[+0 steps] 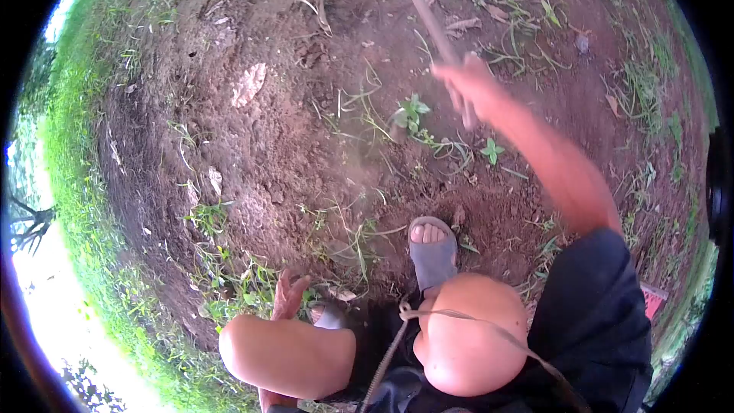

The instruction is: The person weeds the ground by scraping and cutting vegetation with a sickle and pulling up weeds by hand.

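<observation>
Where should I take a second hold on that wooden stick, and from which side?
Probably on the bare shaft of the wooden stick, beyond the right grip, coming from the person's left. That stretch looks straight, slim and uncovered, while the right forearm lies toward the other side and only a short stub shows below the grip. The far end is out of frame.

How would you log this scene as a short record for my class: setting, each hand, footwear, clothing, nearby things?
Setting: brown soil outdoors, with scattered weeds
Right grip: closed around a wooden stick
Left grip: low beside the bent left knee; whether it holds anything is unclear
Footwear: grey sandal on the right foot
Clothing: dark shorts
Nearby: dry leaf on the soil; cord hanging in front of the legs
</observation>
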Demonstrator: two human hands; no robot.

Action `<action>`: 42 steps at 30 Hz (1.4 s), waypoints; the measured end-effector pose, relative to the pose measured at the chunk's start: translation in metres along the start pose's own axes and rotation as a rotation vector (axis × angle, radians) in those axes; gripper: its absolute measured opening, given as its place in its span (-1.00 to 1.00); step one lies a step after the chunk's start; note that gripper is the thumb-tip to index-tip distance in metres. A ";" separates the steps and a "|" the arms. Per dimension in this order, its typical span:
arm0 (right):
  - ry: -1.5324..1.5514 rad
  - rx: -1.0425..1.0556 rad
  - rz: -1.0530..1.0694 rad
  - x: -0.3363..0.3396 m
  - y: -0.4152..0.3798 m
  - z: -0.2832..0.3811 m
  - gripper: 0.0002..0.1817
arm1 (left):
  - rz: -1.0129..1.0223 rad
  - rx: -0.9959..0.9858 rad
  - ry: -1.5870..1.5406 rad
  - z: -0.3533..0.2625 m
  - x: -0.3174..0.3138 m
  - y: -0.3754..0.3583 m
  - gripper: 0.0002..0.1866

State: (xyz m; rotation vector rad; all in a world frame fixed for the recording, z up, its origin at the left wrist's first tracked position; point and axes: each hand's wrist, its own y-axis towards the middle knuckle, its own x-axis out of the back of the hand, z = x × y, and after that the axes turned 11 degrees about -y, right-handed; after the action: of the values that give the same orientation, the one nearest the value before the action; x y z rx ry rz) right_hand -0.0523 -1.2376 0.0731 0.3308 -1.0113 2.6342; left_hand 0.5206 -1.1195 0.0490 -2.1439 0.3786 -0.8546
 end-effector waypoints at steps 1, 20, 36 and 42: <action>0.006 -0.020 0.009 0.002 0.003 0.003 -0.66 | 0.078 -0.005 -0.151 -0.024 -0.001 -0.009 -0.41; -0.172 -0.767 0.465 0.079 -0.388 -0.276 -0.76 | 0.959 -0.016 0.002 -0.272 -0.023 -0.110 -0.44; 0.129 -0.572 0.330 -0.005 -0.413 -0.303 -0.50 | 1.180 -0.292 0.425 -0.311 -0.097 0.021 -0.46; 0.018 -0.522 0.018 -0.040 -0.334 -0.193 -0.45 | 1.191 -0.356 0.555 -0.326 -0.113 0.062 -0.47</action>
State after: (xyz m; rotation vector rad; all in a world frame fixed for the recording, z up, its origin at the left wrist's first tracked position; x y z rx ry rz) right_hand 0.0828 -0.8778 0.1248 0.1748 -1.6385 2.2657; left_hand 0.2160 -1.2842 0.1034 -1.4554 1.9424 -0.6287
